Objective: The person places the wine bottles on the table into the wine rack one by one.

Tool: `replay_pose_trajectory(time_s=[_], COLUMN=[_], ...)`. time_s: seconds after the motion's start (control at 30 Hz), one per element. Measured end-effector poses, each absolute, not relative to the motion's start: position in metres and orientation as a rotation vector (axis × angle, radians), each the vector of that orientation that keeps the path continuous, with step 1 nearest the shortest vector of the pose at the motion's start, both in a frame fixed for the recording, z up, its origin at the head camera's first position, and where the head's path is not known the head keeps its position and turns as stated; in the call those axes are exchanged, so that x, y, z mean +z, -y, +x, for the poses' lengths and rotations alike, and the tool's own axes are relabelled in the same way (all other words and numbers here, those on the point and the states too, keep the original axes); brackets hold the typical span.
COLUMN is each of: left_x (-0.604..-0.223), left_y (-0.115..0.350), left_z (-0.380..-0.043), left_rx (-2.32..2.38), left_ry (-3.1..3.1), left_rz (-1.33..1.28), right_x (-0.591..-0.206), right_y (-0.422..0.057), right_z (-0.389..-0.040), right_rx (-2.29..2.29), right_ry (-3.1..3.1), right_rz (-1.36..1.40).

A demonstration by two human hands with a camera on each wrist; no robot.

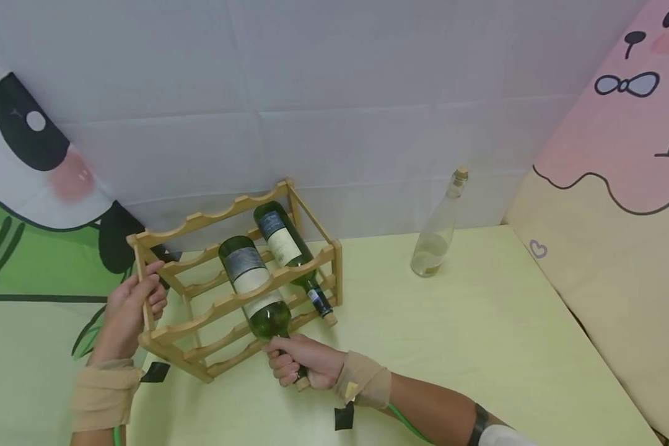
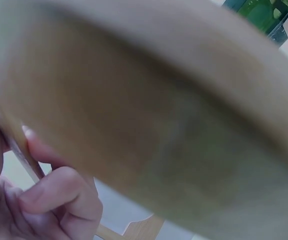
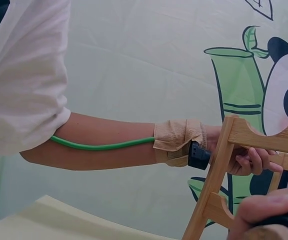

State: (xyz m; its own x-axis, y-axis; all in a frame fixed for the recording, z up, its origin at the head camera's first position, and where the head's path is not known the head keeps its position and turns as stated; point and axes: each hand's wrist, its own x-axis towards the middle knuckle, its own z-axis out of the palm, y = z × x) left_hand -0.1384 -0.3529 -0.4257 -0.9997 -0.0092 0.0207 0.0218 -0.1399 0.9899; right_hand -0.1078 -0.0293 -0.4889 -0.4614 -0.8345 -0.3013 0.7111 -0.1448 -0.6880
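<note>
A wooden wine rack (image 1: 216, 310) stands at a slant on the table's left. My left hand (image 1: 136, 297) grips its left side post, fingers curled around the wood; in the left wrist view the fingers (image 2: 64, 197) curl beside a blurred wooden bar. A large green wine bottle (image 1: 251, 279) lies in the rack's upper tier, neck toward me. My right hand (image 1: 312, 362) holds it by the neck, the cork showing below the fist. To its right a second green bottle (image 1: 281, 241) lies in the rack, its corked neck poking out the front.
A clear corked glass bottle (image 1: 435, 244) stands upright toward the back right of the pale yellow table (image 1: 457, 334). A printed cloth (image 1: 334, 148) hangs close behind the rack. Black tape pieces (image 1: 344, 416) mark the table near the front.
</note>
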Motion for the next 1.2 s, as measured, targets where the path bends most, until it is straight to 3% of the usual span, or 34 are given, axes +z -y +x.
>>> replay_pose_trajectory(time_s=[1.2], left_x=[-0.424], left_y=[0.353], left_z=[-0.138], left_rx=[-2.375], left_ry=[2.022], left_rz=[-0.017], right_x=[-0.488], right_y=[0.042], right_z=[-0.13], right_rx=[-1.808], right_ry=[-1.007], right_rz=[-0.173])
